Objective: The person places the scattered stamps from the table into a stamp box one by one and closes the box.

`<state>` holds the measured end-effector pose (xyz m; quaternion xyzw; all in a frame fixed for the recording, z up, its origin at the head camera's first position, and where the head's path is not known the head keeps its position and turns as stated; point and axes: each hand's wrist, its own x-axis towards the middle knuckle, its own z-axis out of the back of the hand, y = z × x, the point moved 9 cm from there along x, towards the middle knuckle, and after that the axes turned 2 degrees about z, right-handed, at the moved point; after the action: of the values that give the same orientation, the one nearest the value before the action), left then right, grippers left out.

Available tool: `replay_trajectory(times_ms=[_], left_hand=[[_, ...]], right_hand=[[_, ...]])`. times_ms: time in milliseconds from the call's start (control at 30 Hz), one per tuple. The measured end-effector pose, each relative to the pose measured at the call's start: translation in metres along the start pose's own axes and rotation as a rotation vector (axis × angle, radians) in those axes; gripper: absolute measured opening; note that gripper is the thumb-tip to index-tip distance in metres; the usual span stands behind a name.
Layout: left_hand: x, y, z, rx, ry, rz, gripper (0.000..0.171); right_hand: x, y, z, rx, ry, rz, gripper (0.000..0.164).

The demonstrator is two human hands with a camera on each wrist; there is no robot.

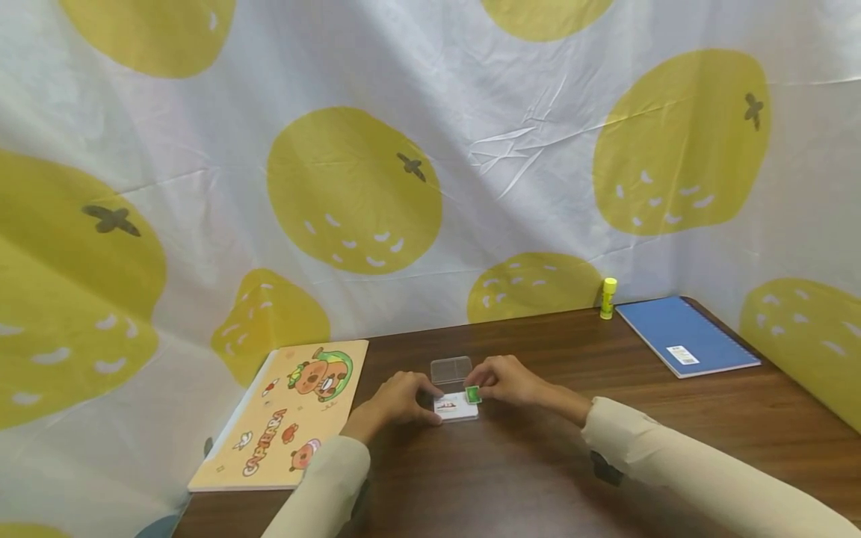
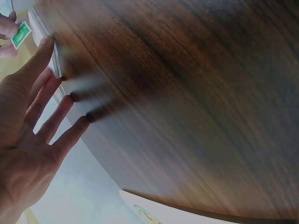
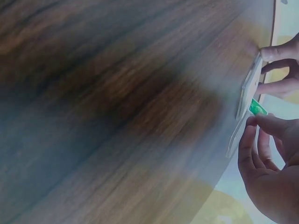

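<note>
A small flat case (image 1: pixel 459 408) with a white printed top lies on the table, and its clear plastic lid (image 1: pixel 451 370) stretches out behind it. My left hand (image 1: pixel 402 397) holds the case at its left end, thumb on the near edge and index finger toward the far edge. In the left wrist view the other fingers of that hand spread loosely. Between thumb and index finger, my right hand (image 1: pixel 506 379) pinches a small green stamp-like piece (image 1: pixel 473 394) with a white border. This piece is tilted over the right end of the case.
A cream capybara-print pad (image 1: pixel 289 418) lies at the left of the dark wooden table (image 1: pixel 484 486). At the back right stand a yellow glue stick (image 1: pixel 608 299) and, lying flat beside it, a blue spiral notebook (image 1: pixel 686 336). A fruit-patterned curtain (image 1: pixel 471 187) hangs behind.
</note>
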<state>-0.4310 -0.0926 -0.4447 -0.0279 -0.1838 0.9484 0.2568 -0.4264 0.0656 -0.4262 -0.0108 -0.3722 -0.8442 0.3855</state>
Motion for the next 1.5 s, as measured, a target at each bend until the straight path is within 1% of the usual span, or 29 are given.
replay_trajectory(times_ms=[300, 433, 700, 800, 933, 1167, 1333, 1500], left_hand=[[-0.001, 0.002, 0.000, -0.009, 0.006, 0.014, 0.043], [0.000, 0.002, -0.001, -0.015, 0.007, 0.008, 0.043], [0.000, 0.000, 0.000, -0.014, 0.002, 0.003, 0.043], [-0.001, 0.000, 0.000, -0.015, 0.005, 0.005, 0.043], [0.000, 0.001, 0.000, -0.018, 0.008, 0.008, 0.043], [0.000, 0.002, 0.000, -0.010, 0.005, 0.003, 0.043], [0.000, 0.002, 0.000, -0.022, 0.007, 0.011, 0.043], [0.001, 0.001, -0.001, -0.007, 0.004, 0.005, 0.044]], right_hand=[[0.006, 0.002, -0.010, -0.015, 0.028, -0.015, 0.020], [0.006, 0.002, -0.011, -0.029, 0.037, -0.019, 0.020], [0.005, 0.000, -0.013, -0.045, 0.042, -0.053, 0.020], [0.005, -0.001, -0.015, -0.070, 0.040, -0.053, 0.019], [0.005, 0.000, -0.016, -0.096, 0.036, -0.032, 0.018], [0.006, -0.004, -0.017, -0.093, 0.037, -0.052, 0.017], [0.007, -0.005, -0.017, -0.103, 0.035, -0.048, 0.016], [0.009, -0.004, -0.018, -0.121, 0.034, -0.027, 0.016]])
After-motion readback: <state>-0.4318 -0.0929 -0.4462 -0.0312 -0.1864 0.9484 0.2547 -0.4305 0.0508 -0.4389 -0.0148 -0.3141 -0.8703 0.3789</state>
